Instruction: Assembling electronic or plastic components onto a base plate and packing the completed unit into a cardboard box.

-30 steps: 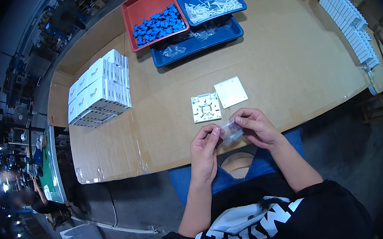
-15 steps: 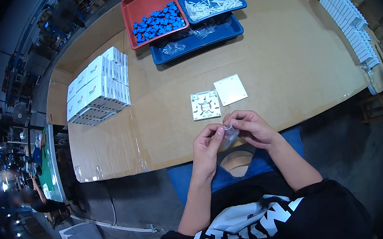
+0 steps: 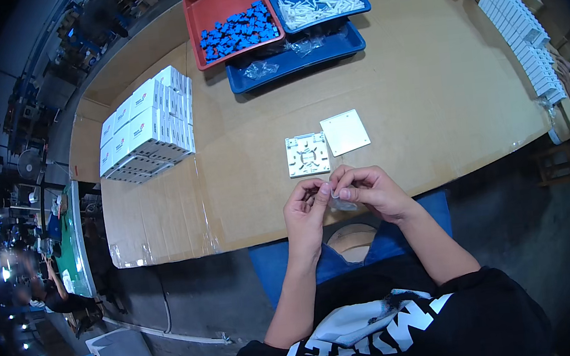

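Close to the table's front edge, my left hand (image 3: 307,210) and my right hand (image 3: 372,194) pinch a small clear plastic bag (image 3: 343,204) between them. The bag hangs below my fingertips; I cannot make out what is in it. Just beyond my hands lies a white square plastic tray (image 3: 307,155) with moulded clips and a rounded pattern in its middle. A flat white square cover (image 3: 345,133) with small corner holes rests beside it, to the right.
At the back, a red bin (image 3: 235,36) holds blue clip-like parts and a blue bin (image 3: 321,9) holds thin white sticks, above another blue bin (image 3: 297,60). White boxes (image 3: 145,126) are stacked left; a row of white pieces (image 3: 517,35) lines the right, near another person's hand (image 3: 569,70).
My hands have drawn closer together at the bag, and less of it shows. At the far right, another person's hands have come in beside the row of white pieces.
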`<state>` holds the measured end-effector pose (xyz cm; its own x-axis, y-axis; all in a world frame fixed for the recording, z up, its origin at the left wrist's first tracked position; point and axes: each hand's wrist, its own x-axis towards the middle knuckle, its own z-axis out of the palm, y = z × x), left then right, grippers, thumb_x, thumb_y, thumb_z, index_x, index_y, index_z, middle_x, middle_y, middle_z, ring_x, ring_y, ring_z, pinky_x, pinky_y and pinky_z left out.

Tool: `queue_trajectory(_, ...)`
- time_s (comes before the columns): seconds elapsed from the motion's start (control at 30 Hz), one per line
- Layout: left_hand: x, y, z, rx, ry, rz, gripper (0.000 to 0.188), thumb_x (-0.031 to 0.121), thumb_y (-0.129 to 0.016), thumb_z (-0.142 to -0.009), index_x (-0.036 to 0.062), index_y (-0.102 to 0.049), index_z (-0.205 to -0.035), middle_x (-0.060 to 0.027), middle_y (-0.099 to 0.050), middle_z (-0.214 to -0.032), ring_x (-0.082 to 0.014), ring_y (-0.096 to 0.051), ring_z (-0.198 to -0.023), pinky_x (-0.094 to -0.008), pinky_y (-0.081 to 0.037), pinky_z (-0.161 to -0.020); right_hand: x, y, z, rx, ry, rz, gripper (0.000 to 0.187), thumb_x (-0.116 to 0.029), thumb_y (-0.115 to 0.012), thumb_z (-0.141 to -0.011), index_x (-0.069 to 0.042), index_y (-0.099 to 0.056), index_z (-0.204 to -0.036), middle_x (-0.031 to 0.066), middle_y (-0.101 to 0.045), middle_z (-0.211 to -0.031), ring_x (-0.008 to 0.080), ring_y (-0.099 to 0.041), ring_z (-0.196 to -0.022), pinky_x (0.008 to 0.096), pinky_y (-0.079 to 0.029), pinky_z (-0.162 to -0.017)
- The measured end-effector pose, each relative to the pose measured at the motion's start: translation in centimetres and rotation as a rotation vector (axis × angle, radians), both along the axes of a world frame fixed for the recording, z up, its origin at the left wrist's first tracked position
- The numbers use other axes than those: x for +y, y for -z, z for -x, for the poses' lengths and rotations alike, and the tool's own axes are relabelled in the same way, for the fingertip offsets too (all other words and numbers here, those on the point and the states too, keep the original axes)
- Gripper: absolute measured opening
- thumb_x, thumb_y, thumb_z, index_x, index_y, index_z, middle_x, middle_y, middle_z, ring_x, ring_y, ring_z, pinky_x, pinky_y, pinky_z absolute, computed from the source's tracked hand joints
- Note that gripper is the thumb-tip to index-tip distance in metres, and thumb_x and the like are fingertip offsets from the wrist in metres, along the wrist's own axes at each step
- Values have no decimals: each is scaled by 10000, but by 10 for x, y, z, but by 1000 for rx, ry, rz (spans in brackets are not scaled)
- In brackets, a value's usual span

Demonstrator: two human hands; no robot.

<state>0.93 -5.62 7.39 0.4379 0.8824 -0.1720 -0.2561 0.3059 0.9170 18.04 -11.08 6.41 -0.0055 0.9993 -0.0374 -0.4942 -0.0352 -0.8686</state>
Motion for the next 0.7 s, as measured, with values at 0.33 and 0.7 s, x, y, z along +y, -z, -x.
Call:
queue_trajectory(0.33, 12, 9, 18, 122, -107, 174, 439, 378, -428, -1143, 7, -619, -1279, -89, -689, -1097, -125, -646, -908, -274, -550, -811, -5, -14, -5, -255, 195, 118, 79, -78, -728, -968, -6, -751, -991, 21, -712, -866, 94, -626, -752, 261, -505, -675)
queue_trajectory(0.7, 12, 5, 17, 102, 41, 255, 400, 295, -531, -1112, -31, -628, -1323, -118, -709, -1160, -127, -685, -928, -273, -579, -832, -11, -27, -9, -688, 129, -232, 119, -55, -802, -866, -12, -692, -856, 47, -726, -836, 106, -680, -771, 257, -533, -693)
